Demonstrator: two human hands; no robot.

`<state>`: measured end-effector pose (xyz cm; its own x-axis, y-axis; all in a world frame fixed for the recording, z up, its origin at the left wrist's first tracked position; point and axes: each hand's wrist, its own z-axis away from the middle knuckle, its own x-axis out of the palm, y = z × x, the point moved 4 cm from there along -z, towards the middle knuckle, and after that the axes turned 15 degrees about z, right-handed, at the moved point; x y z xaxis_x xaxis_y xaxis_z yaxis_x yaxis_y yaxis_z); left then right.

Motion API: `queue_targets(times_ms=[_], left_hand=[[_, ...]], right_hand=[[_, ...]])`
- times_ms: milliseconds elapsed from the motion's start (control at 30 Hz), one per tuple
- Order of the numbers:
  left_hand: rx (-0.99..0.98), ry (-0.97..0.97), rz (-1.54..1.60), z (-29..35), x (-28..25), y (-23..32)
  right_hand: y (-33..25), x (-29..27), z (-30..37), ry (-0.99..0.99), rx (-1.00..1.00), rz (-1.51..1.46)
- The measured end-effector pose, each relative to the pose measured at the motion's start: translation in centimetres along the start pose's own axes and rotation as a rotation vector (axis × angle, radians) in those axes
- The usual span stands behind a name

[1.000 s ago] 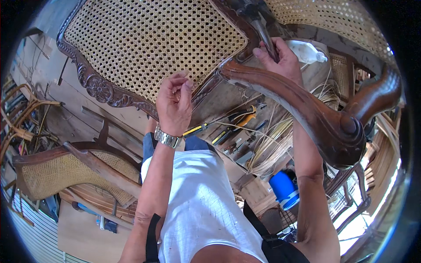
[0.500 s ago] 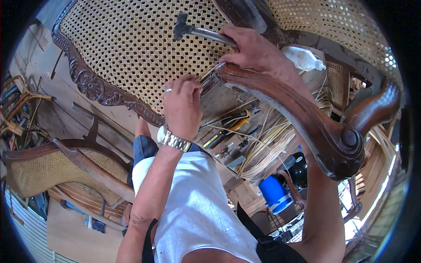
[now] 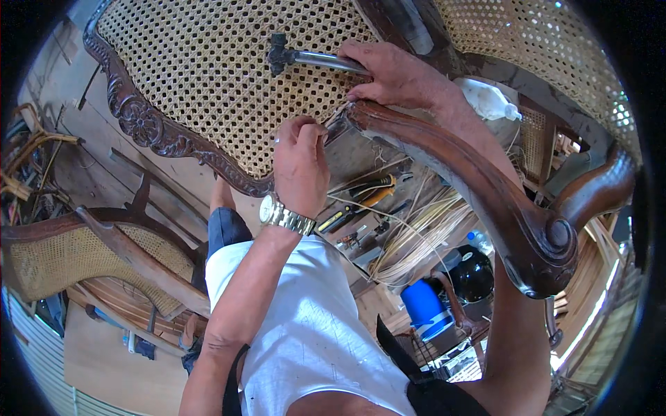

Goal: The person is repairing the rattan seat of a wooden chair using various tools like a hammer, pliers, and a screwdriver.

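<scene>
A hammer lies across the woven cane panel, its dark head to the left. My right hand is wrapped round its handle, above the carved wooden chair arm; that forearm passes behind the chair arm. At the panel's lower edge, beside the joint of the chair arm, my left hand is closed, thumb and fingers drawn together in a pinch. Whatever sits between those fingertips is hidden. A carved dark wooden frame with a flower ornament borders the cane on the left.
Below the chair arm lie yellow-and-black hand tools and a bundle of loose cane strands. A white plastic bottle is at the right. Lower down stands a blue container. Another cane chair rests at the left.
My left hand has shifted slightly right, its fingers more curled and drawn back from the cane. The hammer, still in my right hand, has moved a little left and its head has turned slightly.
</scene>
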<state>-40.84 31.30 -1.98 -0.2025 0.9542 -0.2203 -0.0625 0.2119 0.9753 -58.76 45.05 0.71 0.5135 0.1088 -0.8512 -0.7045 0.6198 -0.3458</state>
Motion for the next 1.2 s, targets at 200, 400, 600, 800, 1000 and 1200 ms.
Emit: queue_targets(times_ms=[200, 400, 600, 800, 1000, 1200], left_hand=[[-0.061, -0.062, -0.085, -1.1, -0.1, 0.3], [-0.293, -0.083, 0.128, -1.8, -1.1, 0.8], [-0.053, -0.055, -0.026, -1.5, -0.2, 0.1], [0.016, -0.044, -0.11, -0.7, 0.6, -0.4], [-0.011, -0.077, -0.139, 0.3, 1.1, 0.3], [-0.015, 0.063, -0.03, -0.9, -0.5, 0.6]], right_hand=[[0.3, -0.1, -0.3, -0.028, 0.001, -0.016], [0.4, -0.3, -0.2, 0.001, -0.026, -0.01], [0.0, 0.5, -0.2, -0.004, -0.081, 0.072], [-0.4, 0.7, -0.3, -0.016, -0.096, 0.066], [-0.7, 0.8, -1.3, -0.135, -0.017, 0.096], [-1.5, 1.1, -1.4, -0.11, 0.037, 0.209]])
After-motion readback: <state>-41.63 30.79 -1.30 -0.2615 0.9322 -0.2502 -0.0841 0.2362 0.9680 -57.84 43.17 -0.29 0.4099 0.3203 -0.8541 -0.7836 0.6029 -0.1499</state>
